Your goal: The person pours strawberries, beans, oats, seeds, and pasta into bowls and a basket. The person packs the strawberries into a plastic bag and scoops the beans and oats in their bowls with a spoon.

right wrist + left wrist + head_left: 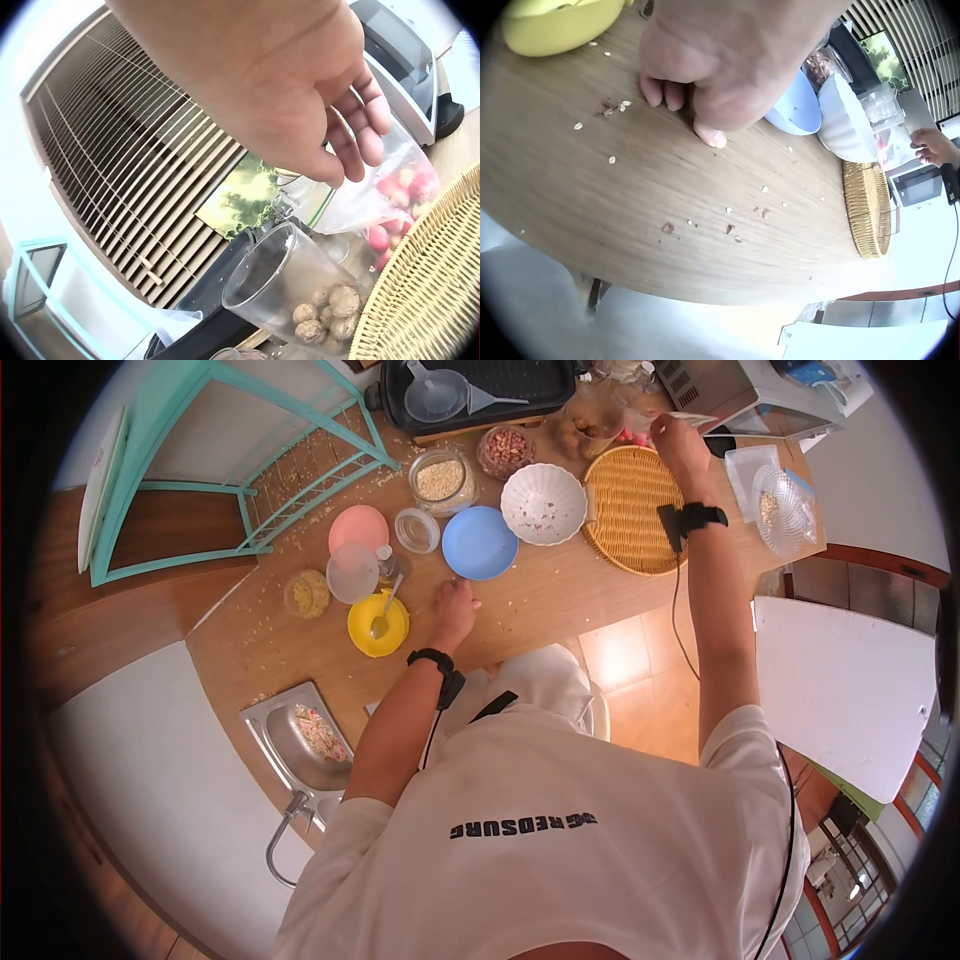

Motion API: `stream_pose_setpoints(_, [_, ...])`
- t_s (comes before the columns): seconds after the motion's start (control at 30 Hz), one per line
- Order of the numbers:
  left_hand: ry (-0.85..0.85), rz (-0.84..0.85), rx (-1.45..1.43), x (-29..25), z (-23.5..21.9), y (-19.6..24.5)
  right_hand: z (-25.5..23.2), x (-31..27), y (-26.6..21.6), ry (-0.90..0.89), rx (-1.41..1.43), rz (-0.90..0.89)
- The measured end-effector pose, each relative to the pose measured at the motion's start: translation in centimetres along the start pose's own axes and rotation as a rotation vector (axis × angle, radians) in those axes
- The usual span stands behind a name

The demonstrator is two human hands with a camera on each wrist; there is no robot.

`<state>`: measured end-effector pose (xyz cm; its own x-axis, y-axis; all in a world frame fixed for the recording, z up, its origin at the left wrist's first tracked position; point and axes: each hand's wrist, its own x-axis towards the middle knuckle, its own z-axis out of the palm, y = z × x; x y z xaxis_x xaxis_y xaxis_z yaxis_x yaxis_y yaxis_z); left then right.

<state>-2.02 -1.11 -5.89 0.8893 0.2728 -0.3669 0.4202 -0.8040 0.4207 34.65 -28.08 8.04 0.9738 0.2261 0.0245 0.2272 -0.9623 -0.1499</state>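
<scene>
My right hand (300, 97) is reaching a clear plastic bag of red fruit (390, 199) at the far edge of the surface (630, 217), fingers loosely curled at its thin crinkled top; I cannot tell if they pinch it yet, so I judge the pick-up barely begun. Beside it stands a clear jar of wrinkled walnuts (326, 311) and the woven round tray (630, 510). My left hand (455, 610) rests knuckles-down on crumb-strewn wood near the glossy blue plate (480, 543).
</scene>
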Motion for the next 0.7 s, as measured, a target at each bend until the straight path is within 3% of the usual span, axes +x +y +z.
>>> stream_pose_setpoints(0.13, [-0.098, -0.005, -0.045, 0.2, -0.5, -0.1, -0.6, -1.4, -0.7, -0.042, 0.001, 0.011])
stream_pose_setpoints(0.2, [-0.092, -0.027, -0.041, 0.0, -0.7, 0.3, -0.4, -1.7, -0.9, -0.101, -0.017, 0.057])
stream_pose_setpoints(0.37, [-0.039, -0.019, -0.036, -0.1, -1.2, 1.0, 1.8, -1.3, -0.3, -0.040, -0.038, 0.011])
stream_pose_setpoints(0.63, [-0.039, -0.080, -0.019, -0.3, -1.1, 1.5, 0.2, -1.8, -1.9, -0.066, 0.035, 0.016])
stream_pose_setpoints(0.7, [-0.029, -0.088, 0.012, -0.3, -0.8, 1.6, 0.1, -1.6, -2.1, -0.145, -0.023, 0.072])
